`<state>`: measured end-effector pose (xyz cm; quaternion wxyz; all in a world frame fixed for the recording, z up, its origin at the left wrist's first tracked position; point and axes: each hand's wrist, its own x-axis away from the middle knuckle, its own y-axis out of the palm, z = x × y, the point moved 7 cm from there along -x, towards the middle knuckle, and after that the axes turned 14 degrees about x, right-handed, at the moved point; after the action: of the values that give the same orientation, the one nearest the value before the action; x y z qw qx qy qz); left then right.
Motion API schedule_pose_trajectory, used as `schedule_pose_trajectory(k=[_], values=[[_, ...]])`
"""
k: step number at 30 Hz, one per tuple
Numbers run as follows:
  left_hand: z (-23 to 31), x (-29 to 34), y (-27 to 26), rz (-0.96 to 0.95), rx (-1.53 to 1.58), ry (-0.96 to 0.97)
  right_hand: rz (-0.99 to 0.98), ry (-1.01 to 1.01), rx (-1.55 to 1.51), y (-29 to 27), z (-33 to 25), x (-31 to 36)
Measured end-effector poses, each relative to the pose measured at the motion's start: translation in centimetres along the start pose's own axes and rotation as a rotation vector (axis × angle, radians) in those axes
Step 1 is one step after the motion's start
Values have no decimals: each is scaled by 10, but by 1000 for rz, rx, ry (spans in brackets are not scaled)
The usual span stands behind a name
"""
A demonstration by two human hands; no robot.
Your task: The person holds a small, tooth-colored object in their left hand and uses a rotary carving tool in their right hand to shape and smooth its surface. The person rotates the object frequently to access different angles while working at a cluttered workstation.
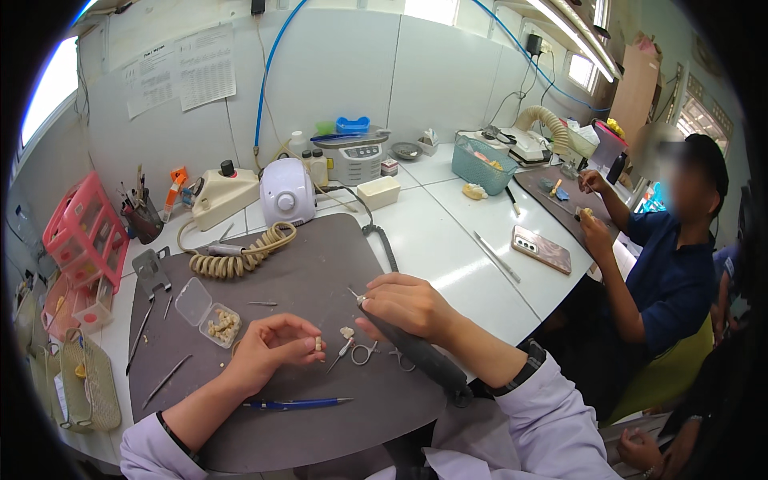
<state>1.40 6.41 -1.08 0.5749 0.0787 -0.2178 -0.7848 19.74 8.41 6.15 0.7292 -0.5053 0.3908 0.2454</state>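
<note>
My left hand [274, 350] is closed in a pinch over the dark mat, gripping a small cream-coloured tooth piece [318, 344] between thumb and fingertips. To its right, my right hand [412, 306] is wrapped round a rotary handpiece [424, 356] with a thick dark body. The handpiece's thin metal bur [354, 293] points toward the upper left, apart from the tooth piece. Below and between the hands lie a pale lump [346, 332], a small pointed tool [340, 356] and a metal ring handle [364, 354]. Left of my left hand, an open clear box [216, 342] holds several cream tooth pieces.
A blue pen [296, 405] and metal instruments [166, 382] lie on the mat [296, 448]. Beyond are a coiled hose [240, 260], a white control unit [286, 192] and pink drawers [88, 232]. A phone [542, 249] lies to the right, near a seated co-worker [672, 248].
</note>
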Motion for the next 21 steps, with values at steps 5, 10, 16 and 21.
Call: schedule_pose_trajectory(k=[5,10,16,21], values=[[-1,-2,0,7,20,-6,-1,-2,23,-1,0,0],[-1,-1,1,8,16,2,23,6,3,-4,1,0],[-2,-1,0,-2,22,3,48,-39,41,-13,3,-2],[5,2,17,-7,43,35,231,25,130,-49,18,1]])
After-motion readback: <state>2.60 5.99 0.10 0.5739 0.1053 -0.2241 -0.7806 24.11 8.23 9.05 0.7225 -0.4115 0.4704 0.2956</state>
